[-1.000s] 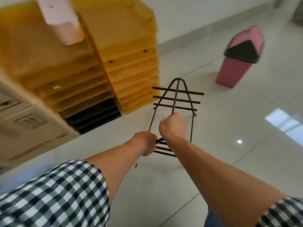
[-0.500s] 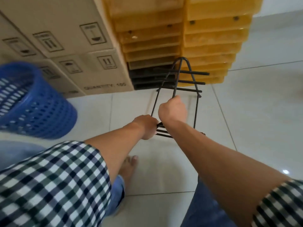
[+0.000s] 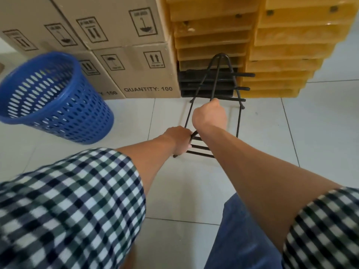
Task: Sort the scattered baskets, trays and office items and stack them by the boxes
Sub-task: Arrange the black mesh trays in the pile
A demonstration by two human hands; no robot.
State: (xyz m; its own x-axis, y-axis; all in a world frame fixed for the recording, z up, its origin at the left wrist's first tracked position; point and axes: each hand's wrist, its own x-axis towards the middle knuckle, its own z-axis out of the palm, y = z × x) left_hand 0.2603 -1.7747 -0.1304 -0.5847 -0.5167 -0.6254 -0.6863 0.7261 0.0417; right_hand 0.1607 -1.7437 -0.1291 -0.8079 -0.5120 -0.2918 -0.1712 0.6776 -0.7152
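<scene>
A pale tiled floor (image 3: 310,142) fills most of the frame. Brown cardboard boxes (image 3: 116,26) stand stacked across the upper left, printed with handling symbols and "QUANTITY: 100". Just beside them, across the upper right, two tall stacks of yellow trays (image 3: 281,45) rise side by side, touching the boxes' right edge. The person's checked sleeves (image 3: 68,200) and blue trousers (image 3: 242,239) take up the bottom of the frame, with both bare forearms reaching up towards the centre.

At the left edge a blue perforated basket (image 3: 64,113) stands on the floor, mouth up and leaning in this view, just in front of the boxes. At the foot of the left yellow stack, in the upper centre, lies a short pile of black trays (image 3: 187,82).

The black wire rack (image 3: 244,75) is in the centre of the frame, held lengthwise over the floor with its looped far end in front of the black trays and its crossbars jutting right. I cannot tell whether its feet touch the tiles.

The right hand (image 3: 209,115) is clenched round the rack's middle rod. The left hand (image 3: 179,139), lower and to the left, grips the arched near end.
</scene>
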